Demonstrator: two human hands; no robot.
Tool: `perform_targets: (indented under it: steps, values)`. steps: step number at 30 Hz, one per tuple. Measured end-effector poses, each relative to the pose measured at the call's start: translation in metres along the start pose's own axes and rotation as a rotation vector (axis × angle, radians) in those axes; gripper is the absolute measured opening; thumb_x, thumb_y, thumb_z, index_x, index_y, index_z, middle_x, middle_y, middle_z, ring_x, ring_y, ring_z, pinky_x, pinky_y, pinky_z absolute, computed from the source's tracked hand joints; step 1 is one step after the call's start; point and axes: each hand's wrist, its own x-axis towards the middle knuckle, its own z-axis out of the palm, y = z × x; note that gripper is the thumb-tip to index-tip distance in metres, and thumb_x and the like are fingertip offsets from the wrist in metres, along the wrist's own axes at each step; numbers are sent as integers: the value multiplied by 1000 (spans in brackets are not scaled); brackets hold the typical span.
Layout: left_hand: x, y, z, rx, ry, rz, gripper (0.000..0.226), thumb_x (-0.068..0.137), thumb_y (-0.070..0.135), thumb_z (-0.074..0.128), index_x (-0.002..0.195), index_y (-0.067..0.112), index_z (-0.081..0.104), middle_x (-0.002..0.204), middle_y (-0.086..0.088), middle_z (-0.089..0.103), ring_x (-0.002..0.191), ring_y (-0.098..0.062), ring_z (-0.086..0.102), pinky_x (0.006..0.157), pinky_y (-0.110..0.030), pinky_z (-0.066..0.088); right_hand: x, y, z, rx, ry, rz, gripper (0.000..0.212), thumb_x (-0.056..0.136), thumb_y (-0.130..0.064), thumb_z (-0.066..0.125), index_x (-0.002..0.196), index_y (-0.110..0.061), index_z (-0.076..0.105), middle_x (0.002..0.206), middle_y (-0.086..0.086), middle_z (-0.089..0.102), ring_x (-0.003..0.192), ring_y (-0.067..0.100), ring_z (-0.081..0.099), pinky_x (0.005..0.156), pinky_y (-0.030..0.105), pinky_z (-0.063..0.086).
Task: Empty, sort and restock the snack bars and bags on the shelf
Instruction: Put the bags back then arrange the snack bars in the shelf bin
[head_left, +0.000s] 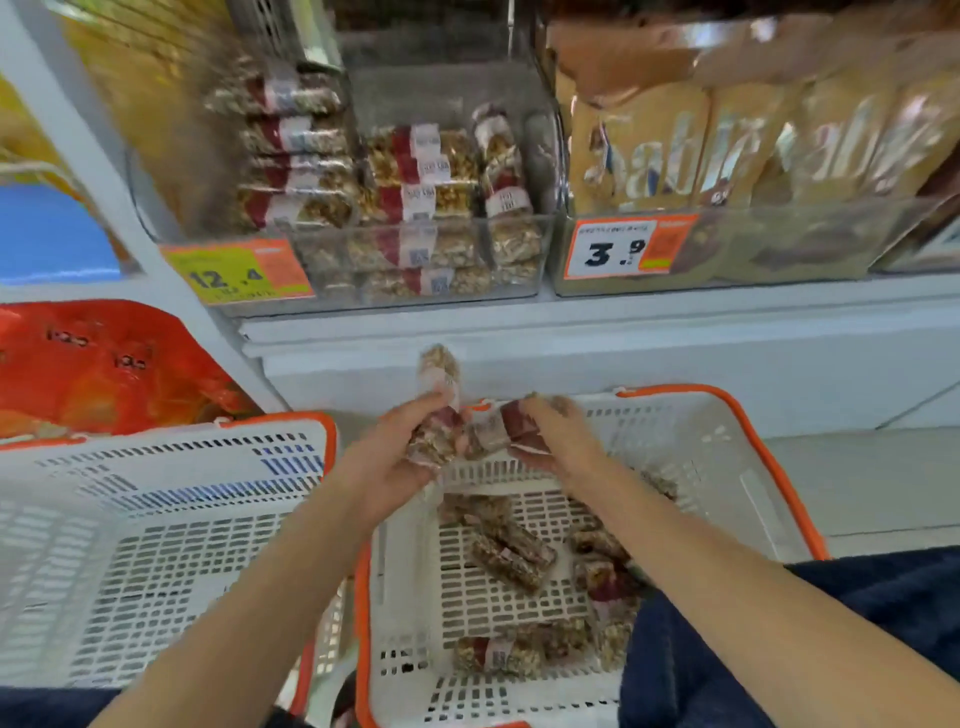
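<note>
At the centre of the frame, above the right-hand basket (691, 415), both hands hold snack bars. The left hand (395, 457) grips one bar (439, 400) standing nearly upright, its long axis running up toward the shelf. The right hand (558, 431) grips a second bar (493, 431) lying roughly level, its free end pointing left at the first bar. More bars (511, 551) lie scattered at mixed angles on the basket floor. In the upper middle, stacked bars (415, 202) lie level in a clear bin (519, 260); tan bags (644, 150) stand at upper right.
</note>
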Motion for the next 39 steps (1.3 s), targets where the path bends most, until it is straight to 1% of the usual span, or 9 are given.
perform_targets:
  steps: [3, 8, 12, 15, 20, 25, 30, 35, 39]
  values:
    - [-39, 46, 9, 56, 52, 99, 11, 94, 14, 54, 91, 4, 58, 83, -14, 63, 78, -23, 66, 59, -32, 56, -31, -48, 21, -49, -57, -113, 19, 89, -17, 65, 100, -16, 49, 82, 7, 61, 64, 17, 60, 53, 23, 52]
    - [-93, 95, 2, 146, 145, 205, 14, 96, 20, 52, 96, 8, 58, 80, -11, 69, 74, -21, 68, 61, -33, 57, -85, -104, 35, -40, -173, -109, 12, 87, -18, 67, 91, -14, 56, 70, 3, 55, 61, 16, 53, 56, 23, 47]
    - [-113, 107, 4, 171, 53, 335, 23, 97, 20, 50, 118, 14, 55, 102, -10, 70, 91, -25, 70, 71, -39, 57, -127, -127, 29, 162, -266, -85, 2, 91, -9, 58, 93, -7, 57, 81, 10, 55, 70, 21, 56, 59, 26, 56]
    - [-122, 104, 12, 114, -44, 393, 28, 98, 17, 48, 125, 17, 54, 108, -9, 70, 101, -27, 68, 79, -39, 55, -147, -130, 21, 276, -367, -47, 15, 92, -6, 54, 106, -4, 60, 104, 17, 60, 88, 27, 61, 59, 28, 59]
    - [-119, 96, 5, 61, -48, 262, 31, 98, 18, 45, 129, 16, 51, 117, -11, 66, 96, -31, 69, 74, -44, 55, -147, -125, 36, 182, -493, -111, 32, 90, -4, 56, 121, -8, 59, 107, 15, 66, 80, 23, 66, 61, 28, 58]
    - [-122, 106, -6, 130, -104, 202, 36, 97, 25, 30, 113, 11, 60, 103, -11, 69, 72, -26, 68, 64, -38, 58, -138, -142, 34, 110, -519, -239, 19, 90, -8, 54, 108, -10, 58, 97, 11, 60, 64, 11, 61, 55, 21, 53]
    - [-127, 108, -10, 227, -189, 66, 57, 92, 47, 22, 122, 16, 59, 101, -13, 68, 79, -29, 67, 72, -40, 56, -143, -153, 29, -68, -623, -331, 24, 76, -12, 62, 101, -11, 63, 90, 9, 62, 71, 13, 58, 61, 22, 54]
    - [-125, 96, 0, 264, -191, 31, 64, 91, 57, 26, 122, 15, 62, 118, -19, 63, 83, -32, 62, 77, -41, 49, -146, -145, 35, -179, -603, -400, 16, 89, -7, 58, 100, -16, 66, 92, 9, 63, 79, 16, 57, 60, 23, 53]
    - [-125, 92, -3, 299, -242, -6, 71, 85, 68, 33, 125, 17, 62, 130, -19, 57, 113, -40, 57, 101, -52, 42, -148, -145, 35, -242, -580, -432, 13, 87, -4, 60, 97, -12, 61, 90, 10, 66, 80, 18, 62, 64, 25, 57]
